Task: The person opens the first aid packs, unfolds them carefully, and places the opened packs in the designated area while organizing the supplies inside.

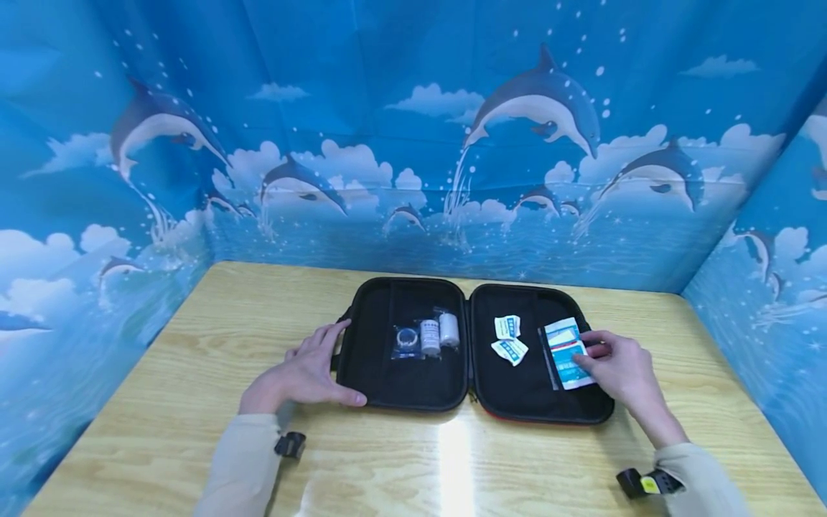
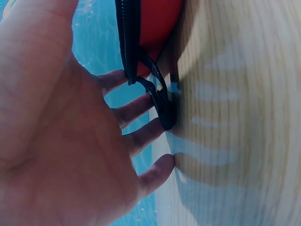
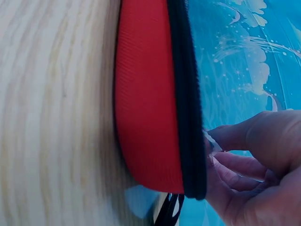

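An unfolded zip case (image 1: 362, 373), black inside with a red shell (image 3: 148, 99), lies on the table. My left hand (image 1: 310, 370) rests at its left edge with fingers spread, near the black carry handle (image 2: 162, 106). At the right half, my right hand (image 1: 617, 366) pinches a teal-and-white flat packet (image 1: 568, 370) between thumb and fingers; the right wrist view shows only a sliver of it above the rim. Two small white-and-blue sachets (image 1: 509, 351) lie beside it. In the left half are a clear-bagged ring-shaped roll (image 1: 407, 337) and two white wrapped rolls (image 1: 449, 329).
The case stands on a light wood table (image 1: 375, 467) near its back edge. A blue dolphin-print curtain (image 1: 400, 143) hangs behind and at both sides. A black strap loop (image 3: 169, 209) hangs by the case's end in the right wrist view.
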